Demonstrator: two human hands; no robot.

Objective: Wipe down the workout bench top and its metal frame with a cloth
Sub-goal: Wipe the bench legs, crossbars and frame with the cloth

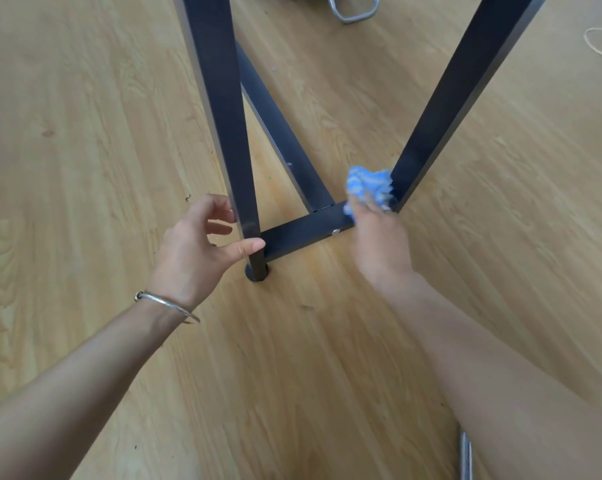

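Head view: The left hand (195, 244) takes a loose hold low on the left leg (223, 116) of the metal frame (303, 233). Its fingers (220, 211) are curled and slightly apart, reaching the leg's outer edge. The thumb (247, 249) lies straight across the leg's front face, just above the round foot cap (256, 273). A thin silver bangle (168, 303) circles that wrist. The right hand (379, 244) grips a bunched blue-and-white cloth (369, 188) of fluffy, looped texture. Its fingers are bent down into the cloth, and their tips are hidden. Ahead of those fingers, the cloth presses into the corner where the flat crossbar meets the right leg (448, 98). The frame members are dark, matte, rectangular tubes. A diagonal brace (279, 133) joins the crossbar between the two hands, beside a small silver bolt head (336, 232). The frame stands on a light wood-grain floor (85, 133).
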